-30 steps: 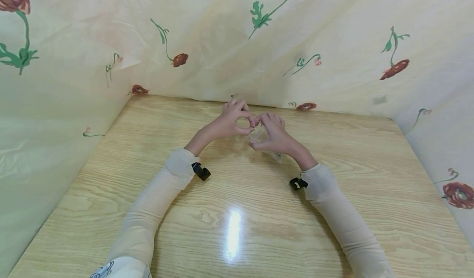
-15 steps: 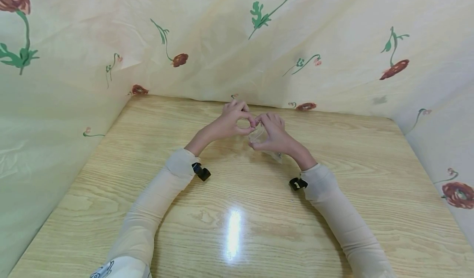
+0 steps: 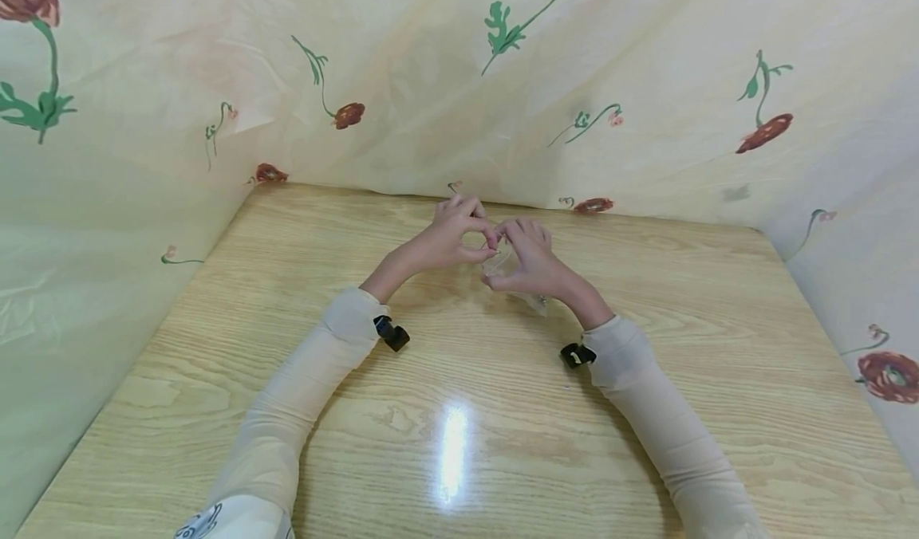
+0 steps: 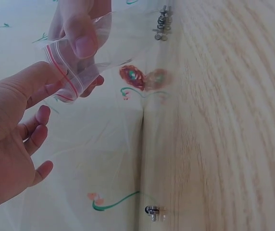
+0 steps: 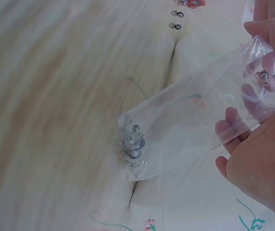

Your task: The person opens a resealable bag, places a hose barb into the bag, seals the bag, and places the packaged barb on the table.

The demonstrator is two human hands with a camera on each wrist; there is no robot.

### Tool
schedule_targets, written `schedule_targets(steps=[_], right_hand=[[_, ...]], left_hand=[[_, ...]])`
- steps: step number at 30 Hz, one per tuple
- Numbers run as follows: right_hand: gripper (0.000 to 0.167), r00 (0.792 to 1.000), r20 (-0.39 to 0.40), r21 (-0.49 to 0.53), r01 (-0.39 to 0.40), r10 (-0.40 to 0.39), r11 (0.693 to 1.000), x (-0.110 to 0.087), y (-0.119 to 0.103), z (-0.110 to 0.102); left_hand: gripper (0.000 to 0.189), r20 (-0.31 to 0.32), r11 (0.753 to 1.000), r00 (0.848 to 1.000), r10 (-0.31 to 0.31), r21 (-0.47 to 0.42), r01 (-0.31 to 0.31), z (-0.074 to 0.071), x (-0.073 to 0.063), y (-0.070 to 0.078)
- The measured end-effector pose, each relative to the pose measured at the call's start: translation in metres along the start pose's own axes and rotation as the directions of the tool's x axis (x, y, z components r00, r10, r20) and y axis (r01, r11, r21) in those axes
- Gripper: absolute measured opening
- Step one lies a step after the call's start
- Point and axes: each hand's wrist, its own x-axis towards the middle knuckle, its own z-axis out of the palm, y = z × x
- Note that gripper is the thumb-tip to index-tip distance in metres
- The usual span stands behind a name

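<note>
A clear zip-lock bag (image 4: 123,41) with a red line along its mouth hangs from my right hand (image 3: 530,261), which grips it near the opening. Several small metal screws and washers (image 5: 134,144) lie gathered in the bottom of the bag. My left hand (image 3: 447,234) has its thumb and index fingertips at the bag's mouth, the other fingers loosely bent outside. Between those fingertips it pinches a small screw (image 5: 265,75), seen through the clear plastic in the right wrist view. The index tip is partly hidden behind the bag's rim in the left wrist view.
On the wooden table (image 3: 502,411), a loose screw with a washer (image 4: 152,212) lies near the back edge. Small metal pieces (image 5: 176,26) also show there in the right wrist view. A flower-printed sheet (image 3: 431,84) stands close behind the hands.
My left hand has shifted very slightly right, its pinched fingertips with the small screw coming closer into the bag's mouth. My right hand and the bag stay almost still.
</note>
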Motion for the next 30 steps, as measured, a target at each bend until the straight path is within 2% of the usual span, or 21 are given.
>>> schedule_targets(steps=[11, 30], right_hand=[[0.05, 0.999, 0.014, -0.003, -0.03, 0.03, 1.0, 0.0001, -0.0026, -0.0007], [0.052, 1.0, 0.008, 0.009, -0.026, 0.026, 1.0, -0.0005, -0.0023, -0.0009]], left_hand=[[0.005, -0.012, 1.0, 1.0, 0.0, 0.002, 0.0, 0.0006, -0.0009, 0.0009], [0.005, -0.055, 0.999, 0.998, 0.029, -0.013, -0.03, -0.0048, -0.0021, -0.0002]])
